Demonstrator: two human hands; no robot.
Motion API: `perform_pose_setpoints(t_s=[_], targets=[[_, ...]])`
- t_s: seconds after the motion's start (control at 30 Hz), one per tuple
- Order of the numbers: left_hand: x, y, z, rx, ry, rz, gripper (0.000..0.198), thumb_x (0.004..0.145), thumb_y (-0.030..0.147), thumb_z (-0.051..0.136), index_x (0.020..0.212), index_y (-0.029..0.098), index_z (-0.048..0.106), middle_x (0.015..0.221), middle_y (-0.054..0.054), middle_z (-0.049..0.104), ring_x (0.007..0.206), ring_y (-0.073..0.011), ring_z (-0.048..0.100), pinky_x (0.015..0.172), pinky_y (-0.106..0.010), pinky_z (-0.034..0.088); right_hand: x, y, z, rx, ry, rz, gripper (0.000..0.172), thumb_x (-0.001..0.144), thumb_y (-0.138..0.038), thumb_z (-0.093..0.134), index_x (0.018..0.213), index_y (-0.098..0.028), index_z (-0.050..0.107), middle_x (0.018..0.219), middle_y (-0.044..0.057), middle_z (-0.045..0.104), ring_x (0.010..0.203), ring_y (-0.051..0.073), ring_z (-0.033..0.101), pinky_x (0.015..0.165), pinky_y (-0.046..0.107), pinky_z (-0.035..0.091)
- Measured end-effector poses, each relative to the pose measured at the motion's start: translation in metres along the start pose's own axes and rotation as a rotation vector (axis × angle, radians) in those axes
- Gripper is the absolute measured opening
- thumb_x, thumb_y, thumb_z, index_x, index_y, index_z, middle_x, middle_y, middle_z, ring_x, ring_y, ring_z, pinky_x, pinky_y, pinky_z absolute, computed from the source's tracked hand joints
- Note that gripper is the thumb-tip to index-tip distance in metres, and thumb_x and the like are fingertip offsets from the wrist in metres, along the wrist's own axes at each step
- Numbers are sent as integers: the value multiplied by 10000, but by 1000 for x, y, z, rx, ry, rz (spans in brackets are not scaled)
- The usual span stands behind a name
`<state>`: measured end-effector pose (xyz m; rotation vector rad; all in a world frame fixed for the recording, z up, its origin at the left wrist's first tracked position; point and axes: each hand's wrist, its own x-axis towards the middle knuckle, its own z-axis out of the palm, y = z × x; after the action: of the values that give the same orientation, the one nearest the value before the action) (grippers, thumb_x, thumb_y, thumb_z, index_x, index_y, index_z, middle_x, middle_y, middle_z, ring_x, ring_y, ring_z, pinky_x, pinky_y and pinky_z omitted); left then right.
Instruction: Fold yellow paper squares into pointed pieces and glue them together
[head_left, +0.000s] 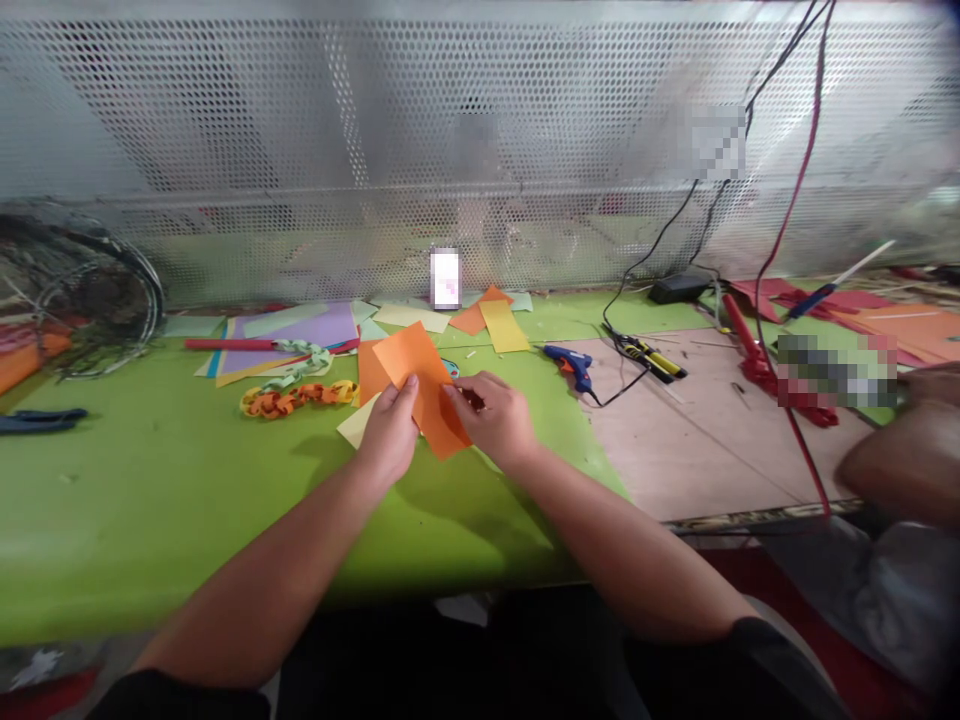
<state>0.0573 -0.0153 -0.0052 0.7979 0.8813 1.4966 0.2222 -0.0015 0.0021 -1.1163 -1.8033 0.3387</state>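
Observation:
Between my hands, above the green tabletop, is a tilted sheet of orange paper (424, 385). My left hand (391, 428) grips its left edge, thumb on top. At the right edge, my right hand (495, 415) pinches the paper between thumb and fingers. Another orange sheet (370, 362) lies behind it, and a pale yellow sheet (354, 428) sticks out under my left hand. To the left rests a paper chain (300, 398) of orange, yellow and pale green loops. Part of a small teal-rimmed item (451, 368) shows behind my right hand.
A blue glue gun (571, 368) and yellow-black cutters (656, 358) lie to the right. Coloured sheets (315, 325) and a red stick (229, 345) lie left. A lit phone (445, 278) leans on the perforated metal screen (405, 120). Another person's arm (900, 450) is at far right.

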Motion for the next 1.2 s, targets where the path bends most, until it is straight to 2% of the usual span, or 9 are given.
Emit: perform_pose_setpoints(t_s=[0.17, 0.27, 0.37, 0.57, 0.8, 0.93, 1.03, 1.13, 1.2], targets=[[-1, -1, 4, -104, -11, -65, 443, 881, 404, 818, 1246, 190, 686, 1248, -125, 784, 1238, -287, 716, 1036, -406, 566, -3, 1, 1, -113, 24, -195, 283, 1061, -322, 573, 1202, -222, 797, 1143, 116, 795, 994, 237, 754, 864, 357, 592], [0, 1, 5, -145, -18, -96, 377, 903, 354, 771, 1231, 180, 709, 1247, -118, 782, 1216, -269, 722, 1023, -384, 574, -3, -1, -1, -119, -58, -354, 343, 1058, -263, 553, 1350, -231, 729, 1308, 126, 746, 1165, 266, 705, 1018, 420, 591], [0, 5, 5, -167, 2, -111, 329, 929, 354, 727, 1210, 183, 723, 1241, -108, 782, 1225, -257, 715, 1022, -366, 575, -3, -5, -4, -139, -155, -428, 407, 1067, -242, 518, 1450, -237, 655, 1440, 123, 678, 1267, 287, 649, 1045, 459, 591], [-3, 14, 8, -153, -57, -178, 476, 940, 585, 716, 1239, 215, 706, 1239, -105, 778, 1256, -307, 700, 1022, -426, 584, -3, -6, -7, -256, -178, -355, 441, 1079, -264, 470, 1495, -223, 611, 1266, 159, 669, 1127, 284, 648, 932, 432, 601], [-8, 13, 10, -93, -48, -132, 562, 862, 522, 836, 1310, 228, 664, 1226, -104, 782, 1175, -281, 740, 924, -367, 601, -5, -17, -11, -299, -324, -473, 539, 1024, -360, 541, 1525, -159, 555, 1241, 174, 628, 1113, 335, 574, 990, 511, 525], [-8, 14, 10, -73, -15, -99, 541, 890, 515, 803, 1326, 228, 662, 1218, -104, 792, 1158, -286, 750, 959, -399, 600, -7, -22, -13, -275, -340, -470, 591, 1021, -439, 549, 1552, -178, 542, 1288, 181, 597, 1194, 361, 542, 1027, 537, 495], [-6, 15, 9, -75, -35, -47, 506, 898, 526, 789, 1283, 213, 689, 1197, -110, 799, 1130, -286, 762, 949, -404, 609, -5, -20, -17, -112, -301, -447, 461, 1043, -440, 537, 1442, -246, 662, 1302, 148, 612, 1224, 336, 569, 1051, 531, 490], [-9, 15, 8, -7, -56, -14, 450, 914, 547, 769, 1189, 192, 735, 1123, -120, 815, 1036, -295, 786, 876, -408, 635, 3, -18, -24, 147, -118, -271, 324, 1062, -428, 541, 1216, -267, 776, 1228, 120, 657, 1248, 305, 606, 1089, 513, 492], [-14, 15, 7, 80, -142, -48, 431, 937, 558, 740, 1138, 178, 765, 1063, -129, 823, 946, -300, 799, 834, -420, 645, 8, -19, -29, 343, -61, -75, 324, 1046, -480, 585, 1152, -247, 783, 1165, 116, 683, 1182, 287, 658, 1032, 474, 545]])
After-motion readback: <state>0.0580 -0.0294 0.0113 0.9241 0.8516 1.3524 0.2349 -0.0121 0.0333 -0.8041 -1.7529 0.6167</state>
